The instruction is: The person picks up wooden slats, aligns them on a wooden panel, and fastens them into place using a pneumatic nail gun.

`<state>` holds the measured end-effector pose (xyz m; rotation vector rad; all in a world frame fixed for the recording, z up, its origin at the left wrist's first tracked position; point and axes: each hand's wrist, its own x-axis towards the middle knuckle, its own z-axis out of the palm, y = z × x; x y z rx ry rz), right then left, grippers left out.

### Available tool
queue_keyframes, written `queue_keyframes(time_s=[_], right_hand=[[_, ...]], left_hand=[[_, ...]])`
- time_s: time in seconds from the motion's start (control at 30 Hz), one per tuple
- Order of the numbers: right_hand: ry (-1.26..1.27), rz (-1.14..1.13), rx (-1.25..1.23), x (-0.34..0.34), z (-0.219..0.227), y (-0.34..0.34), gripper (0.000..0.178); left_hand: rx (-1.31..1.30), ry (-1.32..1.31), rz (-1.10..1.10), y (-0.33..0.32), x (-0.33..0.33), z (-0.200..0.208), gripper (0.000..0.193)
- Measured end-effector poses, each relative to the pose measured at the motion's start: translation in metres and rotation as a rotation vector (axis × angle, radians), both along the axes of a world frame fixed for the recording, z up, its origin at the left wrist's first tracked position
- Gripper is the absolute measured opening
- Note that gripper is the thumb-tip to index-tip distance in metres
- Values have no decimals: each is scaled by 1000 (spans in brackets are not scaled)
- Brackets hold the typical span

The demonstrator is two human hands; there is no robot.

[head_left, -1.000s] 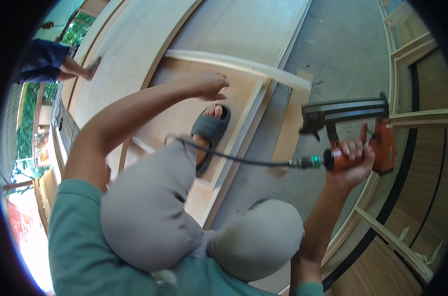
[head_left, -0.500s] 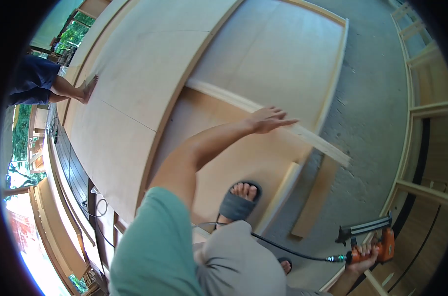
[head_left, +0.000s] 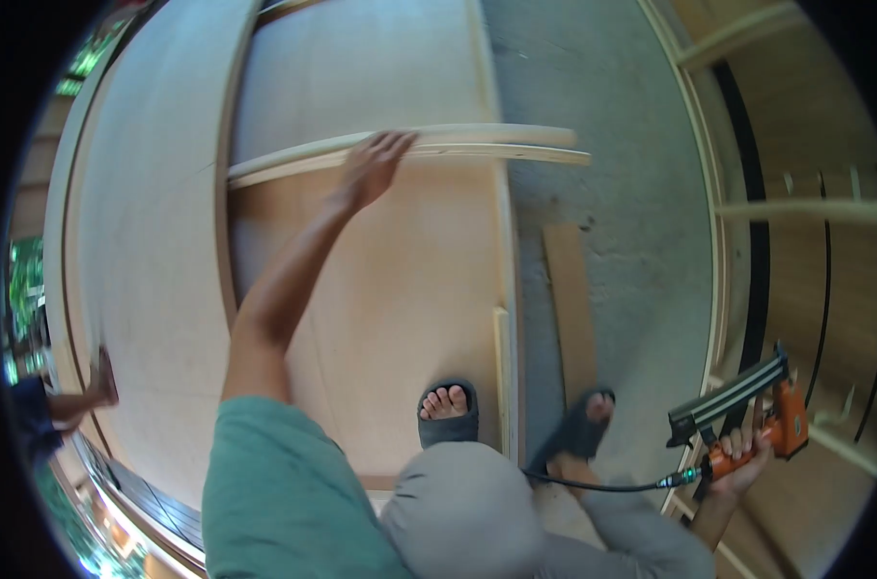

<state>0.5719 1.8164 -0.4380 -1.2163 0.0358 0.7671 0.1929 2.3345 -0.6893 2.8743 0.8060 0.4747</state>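
My left hand reaches forward with its fingers bent over two long pale wooden strips, and seems to grip the far one. The far strip and the near strip lie side by side across a framed plywood panel, their right ends jutting past its edge. Low on the right, my right hand is wrapped round the handle of an orange and black nail gun. A black air hose runs from its handle fitting toward my legs.
My left sandalled foot stands on the panel, the other beside a loose board on the concrete floor. A raised plywood sheet fills the left, where another person's bare foot rests. Wooden framing stands at right.
My view has turned to the right. My left hand has gone from flat and outstretched to bent over the strips, which now show as two. My right foot has come further forward; the nail gun stays in my right hand.
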Motion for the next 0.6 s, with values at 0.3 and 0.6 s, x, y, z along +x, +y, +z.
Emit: queue_keyframes(time_s=[0.3,0.6], right_hand=[[168,102,81,7,-21,0,54],[274,35,140,-14,-60,7,51]], left_hand=[[-192,232,-13,-128,-58,80,48],[-306,371,79,-192,-123,58,33]])
